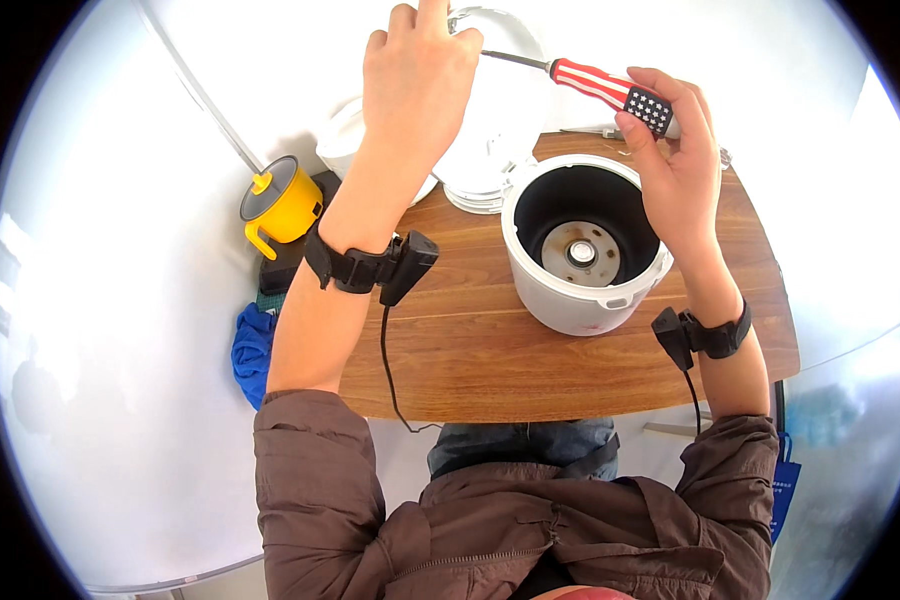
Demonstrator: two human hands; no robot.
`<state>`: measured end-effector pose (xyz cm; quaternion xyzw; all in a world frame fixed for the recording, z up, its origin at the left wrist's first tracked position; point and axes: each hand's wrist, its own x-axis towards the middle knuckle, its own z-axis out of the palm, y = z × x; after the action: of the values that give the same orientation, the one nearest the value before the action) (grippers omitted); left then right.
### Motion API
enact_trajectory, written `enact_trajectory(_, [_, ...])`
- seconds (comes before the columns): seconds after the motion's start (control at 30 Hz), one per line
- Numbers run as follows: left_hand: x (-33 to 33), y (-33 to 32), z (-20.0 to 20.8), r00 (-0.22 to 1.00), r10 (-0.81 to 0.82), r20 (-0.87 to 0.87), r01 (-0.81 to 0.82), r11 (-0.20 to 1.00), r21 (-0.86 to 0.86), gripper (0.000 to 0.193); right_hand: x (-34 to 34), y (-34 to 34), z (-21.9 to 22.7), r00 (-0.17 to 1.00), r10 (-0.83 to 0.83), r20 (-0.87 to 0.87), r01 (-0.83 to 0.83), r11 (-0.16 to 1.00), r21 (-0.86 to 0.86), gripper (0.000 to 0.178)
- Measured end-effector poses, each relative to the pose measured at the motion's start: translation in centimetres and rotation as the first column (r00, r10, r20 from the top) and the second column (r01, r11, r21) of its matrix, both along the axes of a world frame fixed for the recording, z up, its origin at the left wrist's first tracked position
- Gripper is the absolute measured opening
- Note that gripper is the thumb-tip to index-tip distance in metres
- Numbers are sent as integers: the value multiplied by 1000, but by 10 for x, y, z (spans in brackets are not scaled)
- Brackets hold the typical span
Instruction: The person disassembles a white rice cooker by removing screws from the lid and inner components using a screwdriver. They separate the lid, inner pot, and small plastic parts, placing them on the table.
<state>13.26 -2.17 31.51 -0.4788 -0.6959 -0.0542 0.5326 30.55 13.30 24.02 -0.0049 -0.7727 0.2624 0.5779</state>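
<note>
Up near the top of the view, the right hand (pixel 675 150) is clamped around the striped handle of a screwdriver (pixel 610 90), whose thin shaft runs leftward to the left hand (pixel 420 75). The left hand is raised over the open white lid (pixel 495 120); its fingers curl toward the shaft's tip, but whether they pinch anything cannot be told.

The screwdriver looks light and stiff, with a smooth plastic handle that could slip, so the thick handle is the sensible place to hold it, as the right hand does. Its tip lies just beyond the left fingers, above and behind the cooker (pixel 582 245).

The cooker stands on the wooden tabletop (pixel 470 350), just below the right hand, its dark well open with a round metal plate at the bottom. It appears bulky and rigid; the rim would give the surest hold.

A yellow pot (pixel 280 205) sits off the tabletop's left edge, with a blue cloth (pixel 253 350) below it.
</note>
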Motion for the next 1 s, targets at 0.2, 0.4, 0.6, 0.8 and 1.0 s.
enact_trajectory(0.2, [-6,0,-3,998,-60,21,59,998,38,5,-4,0,1,999,37,-14,-38,999,-26,32])
enact_trajectory(0.4, [-1,1,-1,992,-122,28,120,989,81,6,-12,0,-2,999,34,-25,-35,999,-29,32])
enact_trajectory(0.6, [2,-2,0,749,-606,270,402,738,542,8,-15,5,-5,999,39,-36,-41,998,-51,32])
enact_trajectory(0.8, [-74,-30,-1,-37,-928,370,212,355,911,22,-13,2,-4,999,30,-44,-32,998,-50,31])
enact_trajectory(1.0, [-96,-24,-29,-189,-840,509,62,507,860,38,-13,4,-4,999,25,-45,-27,999,-40,31])
